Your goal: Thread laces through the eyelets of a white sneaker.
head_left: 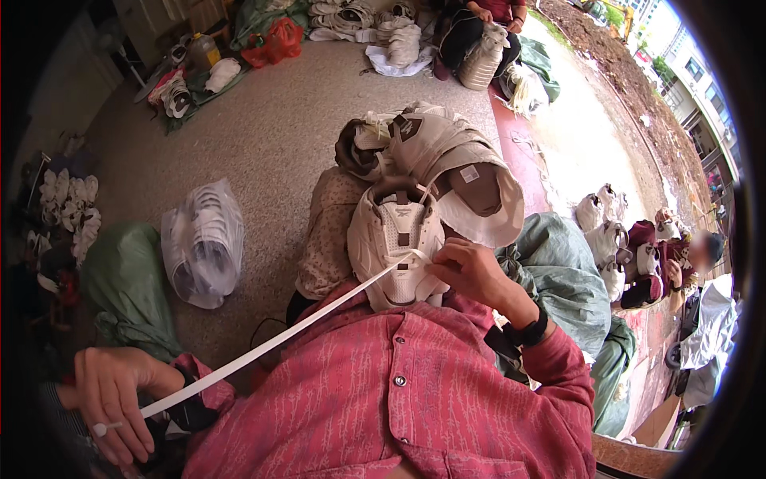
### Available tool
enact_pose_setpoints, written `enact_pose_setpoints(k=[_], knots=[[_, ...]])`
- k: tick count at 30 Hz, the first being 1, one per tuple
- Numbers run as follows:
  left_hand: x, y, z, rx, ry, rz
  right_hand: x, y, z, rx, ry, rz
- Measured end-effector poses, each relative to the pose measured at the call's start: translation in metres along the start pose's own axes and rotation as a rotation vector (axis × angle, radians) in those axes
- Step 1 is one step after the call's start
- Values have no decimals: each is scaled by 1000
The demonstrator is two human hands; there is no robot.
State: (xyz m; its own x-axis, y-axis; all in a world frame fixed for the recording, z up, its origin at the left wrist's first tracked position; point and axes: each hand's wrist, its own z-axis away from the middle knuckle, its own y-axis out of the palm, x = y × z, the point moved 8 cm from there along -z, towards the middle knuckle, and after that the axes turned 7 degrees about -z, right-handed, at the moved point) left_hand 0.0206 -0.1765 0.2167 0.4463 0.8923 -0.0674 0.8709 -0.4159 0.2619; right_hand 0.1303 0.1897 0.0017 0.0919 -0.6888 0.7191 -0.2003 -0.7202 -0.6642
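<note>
A white leather sneaker (396, 247) rests on the person's lap, toe toward the red shirt. The right hand (471, 271) pinches a flat white shoelace (271, 342) at the tongue; the left hand (112, 395) grips its far end, pulled taut. Uneven tension could yank the lace free of the eyelet, or tip the shoe onto the concrete floor (271, 136).

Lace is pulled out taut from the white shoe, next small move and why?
Probably draw the left hand a little farther out. The white lace runs straight and taut from it to the eyelets of the white shoe, where the right hand pinches it, so the remaining slack looks nearly through.
</note>
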Motion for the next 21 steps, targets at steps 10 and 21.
enact_pose_setpoints(k=[10, 21], knots=[[-90, -75, 37, -483, 122, -31, 28, -34, -15, -154, -254, 555], [-267, -251, 205, -1178, 28, -863, -42, -24, 30, 152, 503, -373]])
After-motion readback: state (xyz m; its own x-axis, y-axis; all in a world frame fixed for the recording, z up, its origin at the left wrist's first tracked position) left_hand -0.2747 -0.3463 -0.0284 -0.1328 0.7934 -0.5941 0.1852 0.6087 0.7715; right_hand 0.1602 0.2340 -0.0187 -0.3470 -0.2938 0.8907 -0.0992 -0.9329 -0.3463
